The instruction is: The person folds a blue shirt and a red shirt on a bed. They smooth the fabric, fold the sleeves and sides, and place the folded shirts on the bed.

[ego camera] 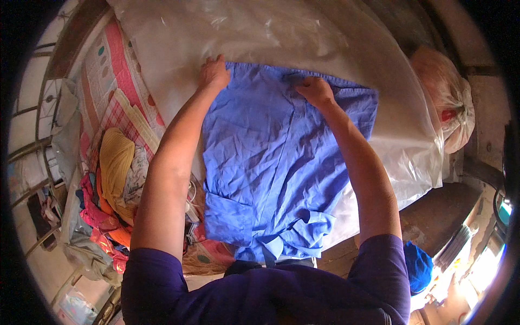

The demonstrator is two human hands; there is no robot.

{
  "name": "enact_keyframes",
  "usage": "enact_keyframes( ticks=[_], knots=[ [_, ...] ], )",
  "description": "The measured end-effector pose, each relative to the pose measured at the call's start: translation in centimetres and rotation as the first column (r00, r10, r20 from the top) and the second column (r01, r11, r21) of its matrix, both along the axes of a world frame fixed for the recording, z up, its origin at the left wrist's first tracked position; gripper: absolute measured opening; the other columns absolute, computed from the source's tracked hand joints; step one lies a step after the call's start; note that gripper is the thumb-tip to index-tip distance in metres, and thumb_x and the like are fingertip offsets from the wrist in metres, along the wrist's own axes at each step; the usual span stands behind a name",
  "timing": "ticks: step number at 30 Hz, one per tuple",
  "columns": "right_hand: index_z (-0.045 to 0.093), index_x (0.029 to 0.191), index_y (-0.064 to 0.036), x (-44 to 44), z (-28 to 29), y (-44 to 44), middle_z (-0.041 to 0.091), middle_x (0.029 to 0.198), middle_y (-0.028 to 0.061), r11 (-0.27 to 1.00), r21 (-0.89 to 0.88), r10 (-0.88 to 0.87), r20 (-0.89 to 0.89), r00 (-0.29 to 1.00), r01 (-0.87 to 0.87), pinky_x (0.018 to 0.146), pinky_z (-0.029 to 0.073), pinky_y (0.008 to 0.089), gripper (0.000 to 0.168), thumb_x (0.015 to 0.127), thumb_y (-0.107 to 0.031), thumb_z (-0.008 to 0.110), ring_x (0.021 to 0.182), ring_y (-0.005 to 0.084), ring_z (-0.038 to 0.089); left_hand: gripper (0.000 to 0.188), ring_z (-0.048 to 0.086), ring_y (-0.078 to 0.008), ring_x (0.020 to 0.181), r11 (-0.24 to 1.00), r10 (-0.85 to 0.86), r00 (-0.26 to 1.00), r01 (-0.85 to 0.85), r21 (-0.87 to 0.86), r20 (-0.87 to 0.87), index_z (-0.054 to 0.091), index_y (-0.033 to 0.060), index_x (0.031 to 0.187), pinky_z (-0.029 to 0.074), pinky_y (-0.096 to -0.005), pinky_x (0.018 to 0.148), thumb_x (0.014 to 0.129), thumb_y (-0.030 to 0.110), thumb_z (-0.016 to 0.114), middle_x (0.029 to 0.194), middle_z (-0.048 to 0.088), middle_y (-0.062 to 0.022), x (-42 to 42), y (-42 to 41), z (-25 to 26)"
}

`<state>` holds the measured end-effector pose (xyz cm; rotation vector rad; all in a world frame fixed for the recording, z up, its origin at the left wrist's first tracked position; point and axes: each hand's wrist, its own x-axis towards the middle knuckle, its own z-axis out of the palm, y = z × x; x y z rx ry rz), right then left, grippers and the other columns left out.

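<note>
A wrinkled blue cloth garment [248, 134] is spread over a clear plastic sheet in front of me, its near end bunched by my waist. A patch of cloth like a pocket shows at its lower left. My left hand [215, 74] lies at the garment's far left corner, fingers on the plastic and the cloth's edge; whether it grips the cloth cannot be told. With bent fingers, my right hand [316, 90] pinches the cloth near the far edge, right of the middle.
The plastic sheet [174, 36] reaches far back and right. At left lie a striped, dotted bedcover [118, 53] and a pile of clothes with a yellow knit piece [115, 162]. A tied plastic bag [443, 97] stands at right, a blue cloth bundle [418, 268] at lower right.
</note>
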<state>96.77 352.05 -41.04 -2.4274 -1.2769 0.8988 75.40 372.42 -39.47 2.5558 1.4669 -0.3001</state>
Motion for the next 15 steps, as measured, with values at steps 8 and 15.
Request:
enact_keyframes(
  ticks=[8,15],
  knots=[
    [0.058,0.101,-0.011,0.7,5.6,-2.5,0.06,0.097,0.0116,0.953,0.29,0.014,0.253,0.967,-0.09,0.076,0.046,0.0404,0.027,0.075,-0.021,0.062,0.09,0.0317,0.058,0.047,0.054,-0.0355,0.103,0.961,0.265,0.961,-0.256,-0.105,0.082,0.049,0.0076,0.114,0.045,-0.0425,0.087,0.076,0.031,0.062,0.111,0.056,-0.0208,-3.9,2.7,-4.7],
    [0.058,0.092,-0.01,0.5,4.0,-1.8,0.059,0.099,0.0121,0.981,-0.117,0.192,0.445,0.875,-0.155,0.076,0.046,0.043,0.02,0.075,-0.019,0.061,0.093,0.0325,0.057,0.032,0.056,-0.035,0.1,0.956,0.246,0.949,-0.203,-0.214,0.198,0.059,0.0044,0.101,0.044,-0.0421,0.085,0.074,0.02,0.051,0.105,0.059,-0.0195,-4.9,3.6,-4.3]
  ],
)
